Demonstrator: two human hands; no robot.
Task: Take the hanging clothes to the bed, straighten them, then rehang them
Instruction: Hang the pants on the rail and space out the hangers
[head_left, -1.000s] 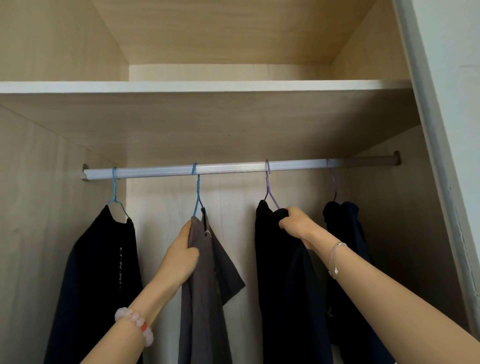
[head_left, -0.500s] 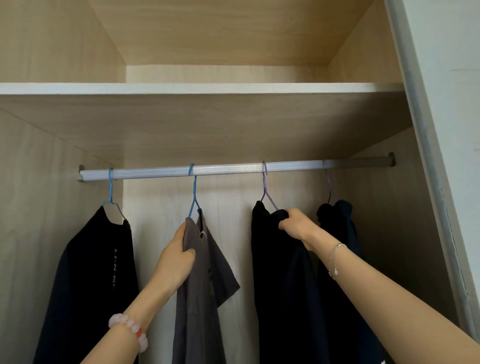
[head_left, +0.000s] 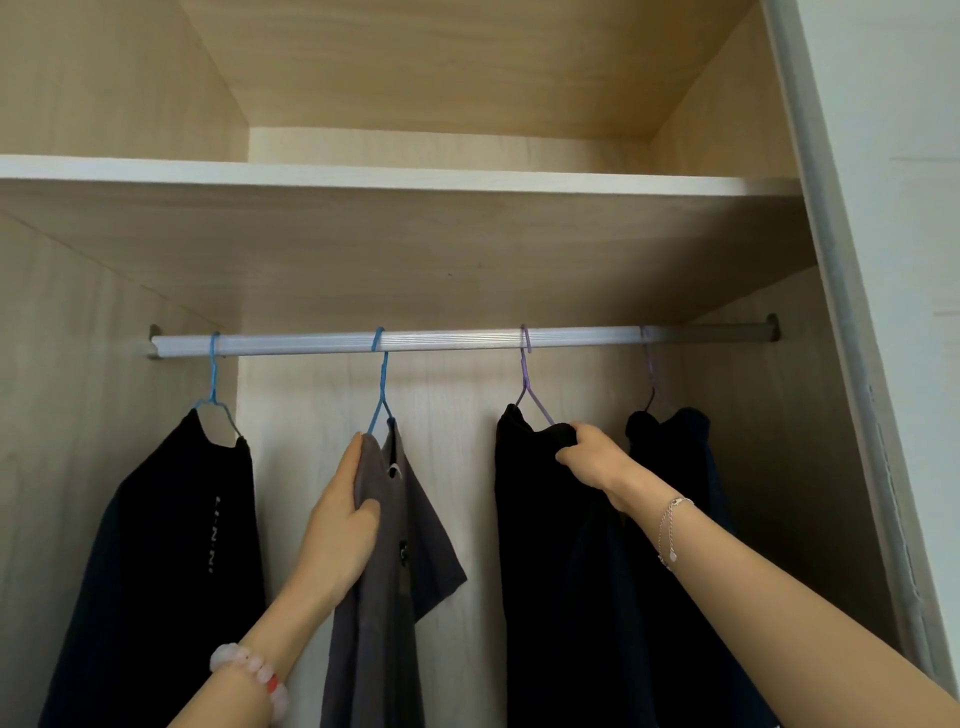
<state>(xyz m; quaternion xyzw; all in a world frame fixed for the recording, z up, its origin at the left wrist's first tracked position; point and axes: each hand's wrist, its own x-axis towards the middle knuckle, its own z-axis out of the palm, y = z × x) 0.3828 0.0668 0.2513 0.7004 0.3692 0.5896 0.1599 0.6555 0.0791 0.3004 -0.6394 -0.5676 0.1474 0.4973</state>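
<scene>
Gripping the grey shirt (head_left: 384, 561) near its collar, left hand (head_left: 340, 530) closed round the bunched cloth just below the blue hanger (head_left: 381, 384); thumb pressed across the front, fingers wrapped behind; right hand (head_left: 592, 460) likewise clenched on the shoulder of the black garment (head_left: 550, 571), right under the fork of the purple hanger (head_left: 527, 379). Both hooks seated over the silver rail (head_left: 447, 340), both garments hanging full length beneath it; flanking them, a black shirt with lettering (head_left: 166, 545) at far left and another dark garment (head_left: 675, 467) at far right, each untouched on its own hook. Seemingly the very first step: taking clothes down, nothing yet off the rail, no bed in view. Next move probably calling for a lift of each hanger straight up to clear the hook, then a pull outward; worth shifting the hold from fabric to wire, lest the shirts slip off; low shelf (head_left: 395, 179) overhead leaving limited room for that lift.
</scene>
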